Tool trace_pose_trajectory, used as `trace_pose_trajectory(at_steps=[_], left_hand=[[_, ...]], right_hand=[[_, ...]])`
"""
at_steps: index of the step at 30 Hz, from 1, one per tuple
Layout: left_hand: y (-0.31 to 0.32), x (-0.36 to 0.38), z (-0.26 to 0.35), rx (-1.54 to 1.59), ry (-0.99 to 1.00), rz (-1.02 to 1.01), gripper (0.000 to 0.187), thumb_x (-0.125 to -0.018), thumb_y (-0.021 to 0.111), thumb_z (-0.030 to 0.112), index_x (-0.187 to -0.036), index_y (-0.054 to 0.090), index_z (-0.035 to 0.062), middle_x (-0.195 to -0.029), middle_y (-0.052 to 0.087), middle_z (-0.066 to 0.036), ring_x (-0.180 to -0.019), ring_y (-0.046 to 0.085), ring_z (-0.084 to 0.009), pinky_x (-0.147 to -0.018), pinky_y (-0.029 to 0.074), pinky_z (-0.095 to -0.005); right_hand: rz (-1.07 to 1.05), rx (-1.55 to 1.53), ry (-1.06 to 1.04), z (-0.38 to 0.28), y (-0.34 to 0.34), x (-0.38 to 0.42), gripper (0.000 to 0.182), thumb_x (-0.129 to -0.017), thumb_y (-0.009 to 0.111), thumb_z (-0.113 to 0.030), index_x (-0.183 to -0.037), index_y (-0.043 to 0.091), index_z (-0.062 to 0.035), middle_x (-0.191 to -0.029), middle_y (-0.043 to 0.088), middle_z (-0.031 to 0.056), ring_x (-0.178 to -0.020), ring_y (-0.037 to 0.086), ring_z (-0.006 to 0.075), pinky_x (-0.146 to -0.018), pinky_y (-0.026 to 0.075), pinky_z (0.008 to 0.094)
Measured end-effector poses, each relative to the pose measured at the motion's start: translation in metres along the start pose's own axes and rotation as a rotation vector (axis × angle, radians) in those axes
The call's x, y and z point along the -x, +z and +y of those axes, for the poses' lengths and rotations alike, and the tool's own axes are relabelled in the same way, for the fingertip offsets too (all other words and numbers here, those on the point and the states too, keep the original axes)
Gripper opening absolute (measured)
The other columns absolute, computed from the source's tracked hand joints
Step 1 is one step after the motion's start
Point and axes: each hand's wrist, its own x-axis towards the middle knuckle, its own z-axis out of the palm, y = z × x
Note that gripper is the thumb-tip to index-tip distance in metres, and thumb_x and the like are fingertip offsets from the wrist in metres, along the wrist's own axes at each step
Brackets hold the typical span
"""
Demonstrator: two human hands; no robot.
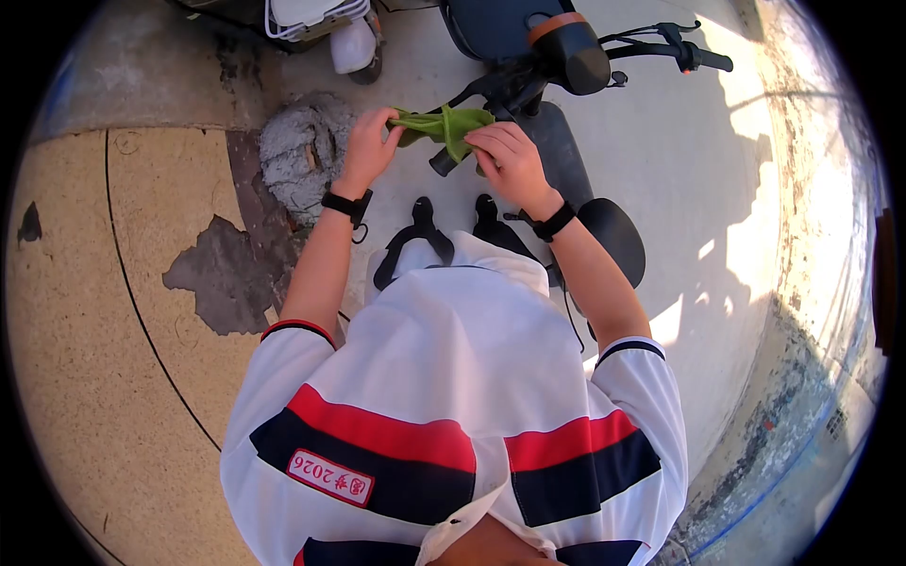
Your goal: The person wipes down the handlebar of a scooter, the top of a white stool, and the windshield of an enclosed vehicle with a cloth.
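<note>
Cloth (462, 123), green and creased, is spanning the gap between the left hand (371, 141) and the right hand (514, 160), above the end of a black handlebar grip (443, 164). The left fingers are pinching one end, nearly closed; the right ones are curling over the opposite edge, closed on it. Being held at both ends is apparently spreading the fabric out. Whether it is touching the grip, I can't tell. The scooter (557, 151) is standing on concrete (679, 170), beside the black shoes (423, 212).
</note>
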Motion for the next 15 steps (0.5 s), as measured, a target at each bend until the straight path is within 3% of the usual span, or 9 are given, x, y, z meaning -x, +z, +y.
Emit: trace_pose_trajectory(at_steps=[5, 9, 15], left_hand=[[-0.022, -0.003, -0.026, -0.029, -0.029, 0.107, 0.019, -0.084, 0.070, 0.003, -0.102, 0.062, 0.0021, -0.096, 0.067, -0.017, -0.092, 0.064, -0.0383, -0.079, 0.051, -0.0434], [-0.035, -0.011, -0.026, -0.036, -0.118, 0.095, 0.020, -0.086, 0.067, 0.001, -0.104, 0.061, 0.0026, -0.096, 0.067, -0.017, -0.090, 0.065, -0.0361, -0.079, 0.052, -0.0415], [-0.002, -0.027, -0.006, 0.170, -0.202, 0.081, 0.024, -0.089, 0.066, 0.004, -0.112, 0.060, 0.0036, -0.099, 0.068, -0.016, -0.092, 0.067, -0.0337, -0.079, 0.053, -0.0406]], right_hand=[[0.140, 0.033, 0.115, 0.006, -0.002, 0.000, 0.022, -0.075, 0.076, -0.001, -0.095, 0.068, -0.0048, -0.091, 0.068, 0.0101, -0.087, 0.064, 0.0306, -0.077, 0.054, 0.0379], [0.168, 0.062, 0.082, 0.008, -0.003, -0.002, 0.023, -0.072, 0.077, 0.000, -0.090, 0.064, -0.0053, -0.087, 0.066, 0.0090, -0.084, 0.061, 0.0301, -0.073, 0.052, 0.0384], [0.226, 0.143, 0.133, 0.007, -0.015, -0.001, 0.025, -0.071, 0.077, 0.001, -0.090, 0.063, -0.0062, -0.082, 0.062, 0.0082, -0.080, 0.059, 0.0295, -0.069, 0.050, 0.0368]])
